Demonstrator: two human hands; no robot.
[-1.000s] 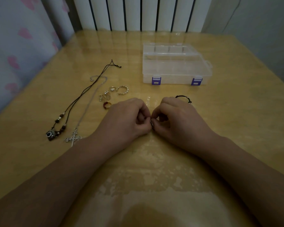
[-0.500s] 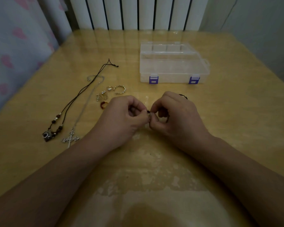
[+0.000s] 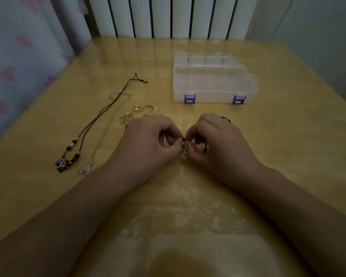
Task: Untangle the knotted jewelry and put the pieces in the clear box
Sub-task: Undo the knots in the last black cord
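My left hand (image 3: 148, 142) and my right hand (image 3: 218, 144) meet fingertip to fingertip at the table's middle, both pinching a knotted black cord (image 3: 184, 145). A metal ring (image 3: 205, 147) shows under my right fingers. A loop of the cord (image 3: 226, 119) pokes out behind my right hand. The clear box (image 3: 212, 80) with purple latches sits shut farther back. Left of my hands lie a black cord necklace with beads (image 3: 100, 116), a silver chain with a cross (image 3: 87, 168) and some small rings (image 3: 148, 110).
The yellow table (image 3: 288, 146) has a glossy, patchy surface. A white radiator (image 3: 168, 17) stands behind the table's far edge. A curtain with pink hearts (image 3: 18, 56) hangs along the left side.
Both hands have lifted slightly and kept working at the cord's knot; my right hand now covers more of the cord's loop behind it. The other pieces and the box have not moved.
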